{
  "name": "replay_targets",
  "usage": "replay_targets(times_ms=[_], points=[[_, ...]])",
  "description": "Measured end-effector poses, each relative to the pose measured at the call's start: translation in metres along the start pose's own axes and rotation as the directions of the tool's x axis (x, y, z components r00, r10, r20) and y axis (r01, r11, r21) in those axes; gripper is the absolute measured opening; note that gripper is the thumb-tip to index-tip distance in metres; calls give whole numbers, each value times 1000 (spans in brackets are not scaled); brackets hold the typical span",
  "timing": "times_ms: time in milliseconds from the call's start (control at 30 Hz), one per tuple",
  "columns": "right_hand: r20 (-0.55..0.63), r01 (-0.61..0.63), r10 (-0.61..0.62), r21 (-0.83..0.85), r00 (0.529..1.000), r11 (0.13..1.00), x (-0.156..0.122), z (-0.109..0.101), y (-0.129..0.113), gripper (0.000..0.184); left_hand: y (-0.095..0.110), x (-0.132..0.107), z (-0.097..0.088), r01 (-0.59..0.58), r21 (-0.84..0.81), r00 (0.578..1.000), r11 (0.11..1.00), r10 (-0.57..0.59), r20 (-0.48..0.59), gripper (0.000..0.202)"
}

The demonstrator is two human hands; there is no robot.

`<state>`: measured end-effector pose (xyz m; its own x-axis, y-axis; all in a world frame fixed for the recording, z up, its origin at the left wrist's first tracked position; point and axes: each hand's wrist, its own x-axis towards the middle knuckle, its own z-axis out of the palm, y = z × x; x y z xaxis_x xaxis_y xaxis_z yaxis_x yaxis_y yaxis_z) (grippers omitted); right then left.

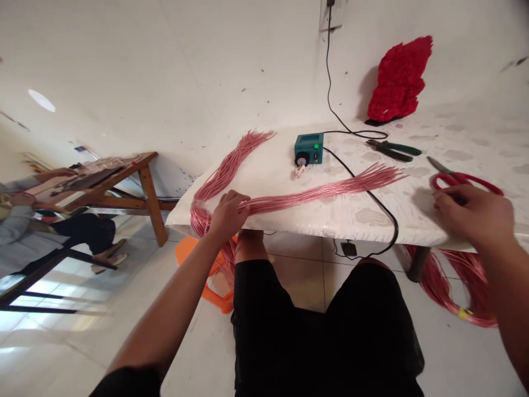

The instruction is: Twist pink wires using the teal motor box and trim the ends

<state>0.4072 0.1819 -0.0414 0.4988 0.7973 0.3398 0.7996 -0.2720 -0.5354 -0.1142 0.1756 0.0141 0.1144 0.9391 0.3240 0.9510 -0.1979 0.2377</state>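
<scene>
A long bundle of thin pink wires point(314, 194) lies across the white table top point(467, 140), with its fanned ends pointing right and a second loose branch point(231, 168) curving up toward the back. My left hand point(227, 215) rests on the bundle near the table's front edge, with the fingers closed over the strands. At the right, my right hand point(471, 212) sits on the table against the red handles of a pair of scissors point(467, 181). It holds nothing that I can see. Green-handled pliers point(392, 150) lie farther back.
A teal box with a dial and a green light point(309, 149) stands on the table, and its black cable point(382, 207) runs over the front edge. A red fluffy mass point(399, 80) stands behind. Pink wire coils point(454, 292) lie on the floor. A seated person point(28, 231) works at a wooden table point(144, 182), left.
</scene>
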Motion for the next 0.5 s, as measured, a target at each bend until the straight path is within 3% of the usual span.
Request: replay_targets(times_ms=[100, 200, 367, 500], points=[[3, 4, -4, -7, 1000, 1000, 2, 1, 2, 30, -13, 29, 8, -26, 1, 999, 1000, 26, 48, 31], [12, -16, 16, -14, 1000, 1000, 3, 2, 3, 31, -17, 42, 12, -80, -10, 987, 997, 81, 142, 33], [14, -7, 7, 2, 1000, 1000, 2, 2, 2, 32, 4, 35, 13, -197, -47, 953, 979, 202, 224, 55], [14, 3, -3, 9, 1000, 1000, 0, 0, -2, 34, 26, 32, 25, -245, -56, 946, 968, 252, 203, 59]])
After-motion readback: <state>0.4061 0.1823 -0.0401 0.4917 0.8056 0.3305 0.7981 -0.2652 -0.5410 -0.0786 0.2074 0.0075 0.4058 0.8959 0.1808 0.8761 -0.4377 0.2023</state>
